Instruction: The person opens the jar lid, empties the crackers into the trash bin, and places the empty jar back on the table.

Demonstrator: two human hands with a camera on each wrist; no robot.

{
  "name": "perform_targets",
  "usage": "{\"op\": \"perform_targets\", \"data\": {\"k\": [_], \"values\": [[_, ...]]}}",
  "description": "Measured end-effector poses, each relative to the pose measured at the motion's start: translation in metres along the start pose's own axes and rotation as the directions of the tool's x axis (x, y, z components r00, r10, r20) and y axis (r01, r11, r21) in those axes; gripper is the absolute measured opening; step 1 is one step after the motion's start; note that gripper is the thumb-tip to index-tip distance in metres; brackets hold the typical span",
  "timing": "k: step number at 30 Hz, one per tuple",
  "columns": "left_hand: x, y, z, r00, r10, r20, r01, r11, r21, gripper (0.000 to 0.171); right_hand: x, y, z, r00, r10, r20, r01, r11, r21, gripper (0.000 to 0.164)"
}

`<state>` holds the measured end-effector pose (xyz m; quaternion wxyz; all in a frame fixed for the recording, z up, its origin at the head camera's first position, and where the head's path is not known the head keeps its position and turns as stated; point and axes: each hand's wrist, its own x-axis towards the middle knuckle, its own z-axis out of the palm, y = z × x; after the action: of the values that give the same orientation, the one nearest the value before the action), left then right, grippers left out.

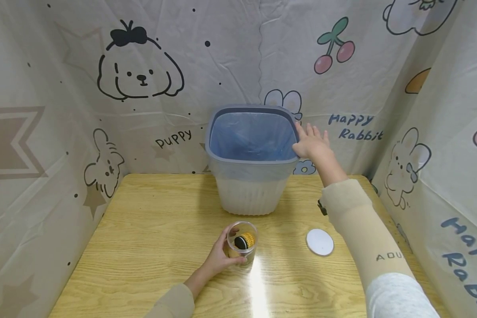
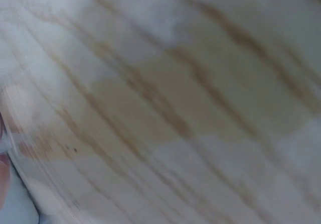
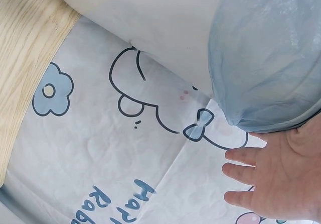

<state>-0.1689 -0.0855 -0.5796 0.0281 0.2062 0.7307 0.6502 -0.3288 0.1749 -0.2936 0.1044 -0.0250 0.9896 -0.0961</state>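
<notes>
My left hand (image 1: pixel 217 257) grips a clear round container (image 1: pixel 251 255) on the table, thumb and fingers around its side. Inside it sit small items, one yellow and bumpy like corn (image 1: pixel 249 239) and one black with a white edge (image 1: pixel 240 242). The left wrist view is blurred, with only bits of fingers at its left edge. My right hand (image 1: pixel 312 144) is at the right side of a trash bin's rim (image 1: pixel 252 161), its fingers stretched out. In the right wrist view that hand (image 3: pixel 288 176) appears beside the blue bag (image 3: pixel 271 58) lining the bin.
The pale bin (image 1: pixel 250 194) stands upright at the back of the wooden table (image 1: pixel 155 238). A white round lid (image 1: pixel 319 242) lies flat to the right of the container. Printed cloth (image 1: pixel 230 53) hangs behind the table and along both sides.
</notes>
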Motion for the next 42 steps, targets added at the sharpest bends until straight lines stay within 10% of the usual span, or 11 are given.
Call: {"op": "perform_targets", "data": {"k": [10,17,42], "values": [[0.002,0.002,0.003,0.999,0.002,-0.053,-0.002,1.0,0.007,0.094,0.0,0.001,0.0,1.0,0.005,0.001,-0.005,1.0,0.013,0.069],[0.0,0.033,0.004,0.999,0.011,-0.048,-0.013,0.998,-0.057,0.089,-0.001,0.001,0.0,1.0,0.002,0.001,-0.002,1.0,0.018,0.069],[-0.01,0.035,0.0,0.994,-0.028,-0.106,0.026,0.999,-0.023,0.088,0.001,0.003,0.003,1.0,0.0,0.001,0.0,0.999,0.043,0.069]]}}
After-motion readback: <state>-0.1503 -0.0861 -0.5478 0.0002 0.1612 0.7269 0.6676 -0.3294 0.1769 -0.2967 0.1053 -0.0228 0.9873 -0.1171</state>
